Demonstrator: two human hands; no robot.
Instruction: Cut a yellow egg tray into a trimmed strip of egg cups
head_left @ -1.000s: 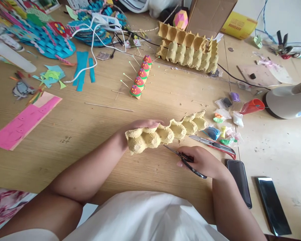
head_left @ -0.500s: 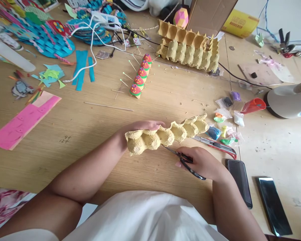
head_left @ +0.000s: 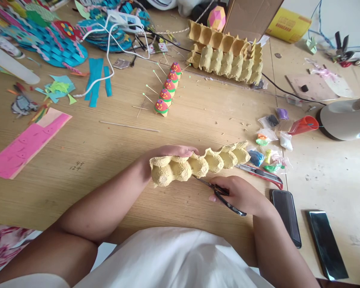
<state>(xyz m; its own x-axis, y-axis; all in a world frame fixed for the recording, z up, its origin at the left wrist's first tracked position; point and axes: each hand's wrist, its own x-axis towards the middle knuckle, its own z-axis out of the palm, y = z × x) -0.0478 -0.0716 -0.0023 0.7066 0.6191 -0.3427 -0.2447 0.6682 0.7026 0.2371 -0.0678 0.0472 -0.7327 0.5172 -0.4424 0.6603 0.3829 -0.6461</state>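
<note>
A strip of yellowish egg carton, a single row of cups, is held above the table by my left hand. That hand grips its far side near the left end, most fingers hidden behind the cups. My right hand is closed round the handles of black-handled scissors. The scissor blades point up and left, their tips reaching the strip's lower edge near the third cup, partly hidden behind it. Beyond the strip stands a row of painted egg-carton cups with red faces, green bands and pins stuck out sideways.
Cut egg cartons lie at the back. Right of my hands are a red utility knife, clay packets and two phones. To the left lie pink paper, blue strips and a white cable.
The strip's right end has dipped slightly. Both hands keep almost the same place, still on the strip and the scissors.
</note>
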